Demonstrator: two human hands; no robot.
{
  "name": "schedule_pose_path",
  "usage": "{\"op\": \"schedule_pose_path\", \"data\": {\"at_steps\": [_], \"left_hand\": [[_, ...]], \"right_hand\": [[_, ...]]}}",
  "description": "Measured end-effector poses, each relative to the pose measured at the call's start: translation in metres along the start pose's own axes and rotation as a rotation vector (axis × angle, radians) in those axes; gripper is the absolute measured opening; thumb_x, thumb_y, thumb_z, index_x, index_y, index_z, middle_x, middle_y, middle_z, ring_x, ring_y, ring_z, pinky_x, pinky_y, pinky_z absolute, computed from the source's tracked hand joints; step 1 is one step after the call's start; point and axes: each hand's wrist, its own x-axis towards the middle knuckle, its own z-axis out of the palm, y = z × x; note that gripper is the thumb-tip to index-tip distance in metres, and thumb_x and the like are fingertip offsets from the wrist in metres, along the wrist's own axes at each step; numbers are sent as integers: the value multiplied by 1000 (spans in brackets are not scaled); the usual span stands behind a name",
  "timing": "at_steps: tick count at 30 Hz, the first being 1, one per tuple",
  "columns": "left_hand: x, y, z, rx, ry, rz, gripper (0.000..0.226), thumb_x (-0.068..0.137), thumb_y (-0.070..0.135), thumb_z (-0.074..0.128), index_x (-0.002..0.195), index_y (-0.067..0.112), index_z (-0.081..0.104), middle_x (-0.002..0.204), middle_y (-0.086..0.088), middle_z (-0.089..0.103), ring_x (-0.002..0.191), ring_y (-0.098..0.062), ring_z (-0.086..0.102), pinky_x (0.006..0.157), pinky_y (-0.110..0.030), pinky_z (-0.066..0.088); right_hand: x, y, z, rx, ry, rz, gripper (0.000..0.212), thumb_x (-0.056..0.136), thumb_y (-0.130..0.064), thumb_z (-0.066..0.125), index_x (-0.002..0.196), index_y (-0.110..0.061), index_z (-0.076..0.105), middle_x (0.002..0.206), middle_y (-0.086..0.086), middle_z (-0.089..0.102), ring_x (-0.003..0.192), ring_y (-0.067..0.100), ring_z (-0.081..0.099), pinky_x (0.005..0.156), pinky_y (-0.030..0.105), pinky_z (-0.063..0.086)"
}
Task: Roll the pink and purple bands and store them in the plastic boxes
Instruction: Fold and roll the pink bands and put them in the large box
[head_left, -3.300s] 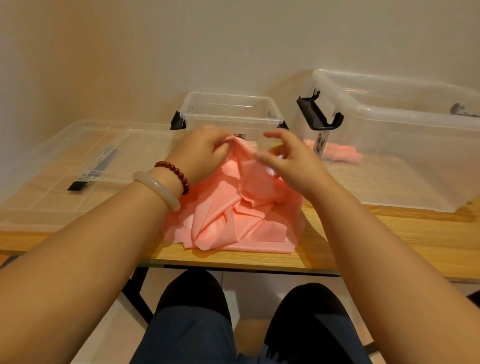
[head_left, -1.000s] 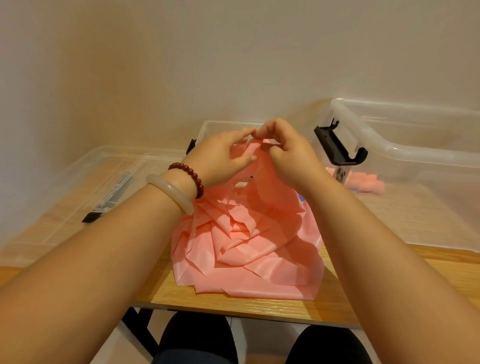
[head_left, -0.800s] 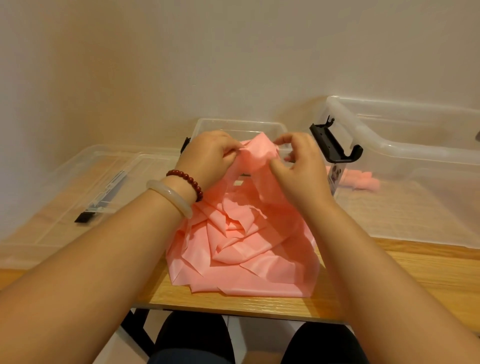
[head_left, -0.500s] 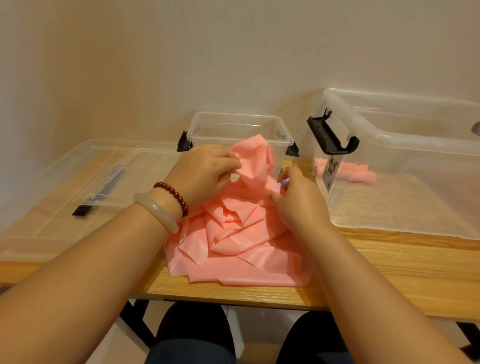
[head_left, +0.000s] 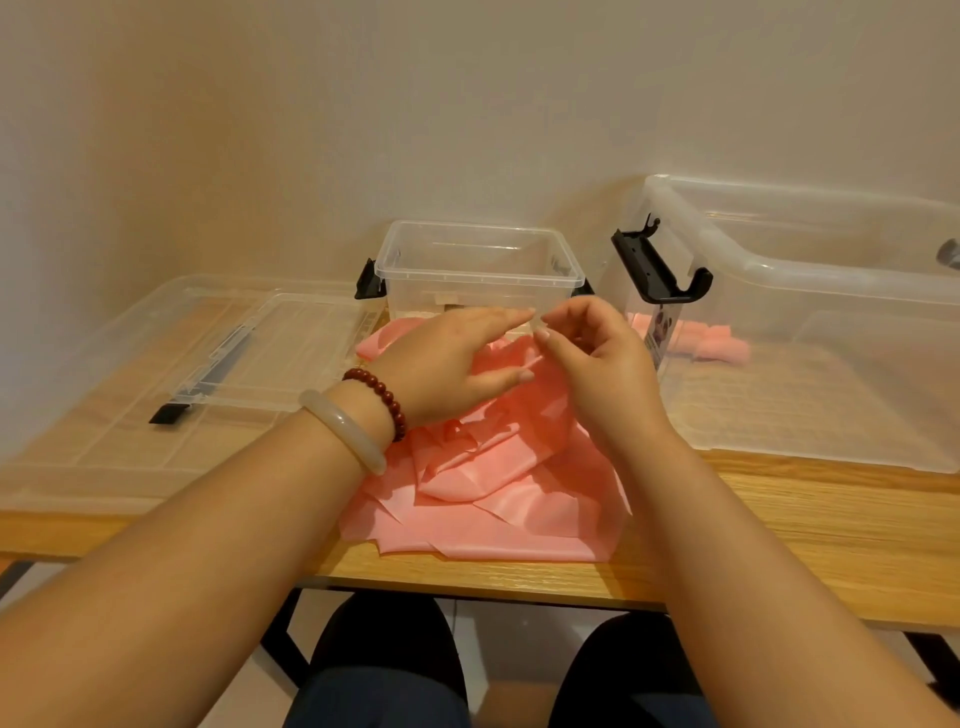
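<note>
A crumpled pink band (head_left: 488, 499) lies heaped on the wooden table (head_left: 789, 525) in front of me. My left hand (head_left: 447, 364) rests flat on top of the heap with its fingers straight, pointing right. Touching it fingertip to fingertip, my right hand (head_left: 597, 369) has its fingers curled and holds up a raised fold of the band at its palm side; the grip itself is partly hidden. A small clear plastic box (head_left: 561, 280) stands just behind the hands. Several rolled pink bands (head_left: 701, 345) lie inside the large clear box (head_left: 779, 275) on the right. No purple band shows.
Clear plastic lids (head_left: 171, 364) with black clips lie flat on the left of the table. The large box has a raised black latch (head_left: 654, 270) close to my right hand. A wall runs behind the table. My knees show under its front edge.
Both hands came down from holding the band raised in front of the small box. The band has sunk onto the heap, and my left hand has flattened out on it.
</note>
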Motion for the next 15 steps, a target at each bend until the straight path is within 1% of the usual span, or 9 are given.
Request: {"op": "schedule_pose_path", "data": {"at_steps": [2, 4, 6, 7, 8, 9, 10, 12, 15], "left_hand": [[3, 3, 7, -66, 52, 3, 37, 94, 31, 60, 130, 22, 59, 122, 3, 64, 110, -11, 55, 92, -18, 38], [5, -1, 7, -109, 152, -28, 20, 95, 25, 58, 109, 16, 70, 102, -1, 70, 95, -14, 60, 85, -27, 44], [6, -7, 2, -117, 219, -91, 21, 96, 23, 54, 101, 14, 72, 94, -3, 71, 89, -17, 61, 80, -29, 44], [6, -9, -1, -114, 248, -123, 22, 97, 22, 53, 100, 13, 72, 92, -3, 71, 88, -18, 61, 78, -28, 44], [6, -12, -6, -114, 287, -157, 22, 97, 21, 52, 101, 12, 72, 92, -4, 71, 87, -18, 61, 77, -26, 43], [6, -14, -11, -118, 341, -186, 21, 97, 19, 53, 100, 11, 72, 91, -4, 70, 86, -17, 60, 76, -25, 42], [5, -17, -16, -120, 403, -205, 20, 97, 17, 53, 99, 9, 72, 89, -5, 70, 85, -18, 60, 74, -24, 40], [5, -21, -25, -101, 483, -227, 20, 97, 14, 52, 96, 8, 71, 84, -6, 68, 81, -20, 59, 69, -26, 38], [4, -26, -32, -50, 456, -235, 22, 98, 16, 49, 106, 14, 70, 86, 6, 62, 81, -11, 53, 68, -20, 34]], "right_hand": [[2, -2, 1, 47, 13, -23, 16, 92, -16, 66, 87, -30, 61, 80, -11, 64, 75, 3, 61, 67, 25, 50], [2, -3, -1, -16, -11, 15, 10, 90, -27, 69, 95, -30, 61, 86, -11, 63, 74, -1, 59, 66, 21, 47], [1, 0, -5, -161, -155, 99, 28, 82, -36, 76, 105, -27, 62, 92, -12, 65, 77, -1, 60, 63, 17, 48], [-1, 3, -6, -233, -251, 144, 31, 79, -36, 79, 106, -26, 64, 90, -13, 66, 74, -2, 61, 58, 14, 46], [-3, 5, -7, -292, -320, 186, 27, 79, -32, 80, 101, -24, 67, 85, -12, 67, 69, -1, 61, 54, 13, 44], [-5, 9, -9, -347, -340, 214, 18, 80, -28, 79, 94, -21, 70, 81, -9, 68, 65, 3, 62, 52, 15, 44], [-5, 11, -10, -388, -316, 230, 11, 82, -26, 77, 87, -18, 72, 78, -6, 67, 64, 7, 61, 51, 17, 44], [-2, 13, -11, -382, -184, 227, 9, 85, -23, 73, 79, -17, 72, 78, -6, 66, 64, 9, 58, 53, 20, 45], [4, 6, -8, -231, 32, 111, 19, 94, -21, 62, 75, -23, 63, 69, -7, 62, 61, 11, 59, 61, 29, 46]]}}
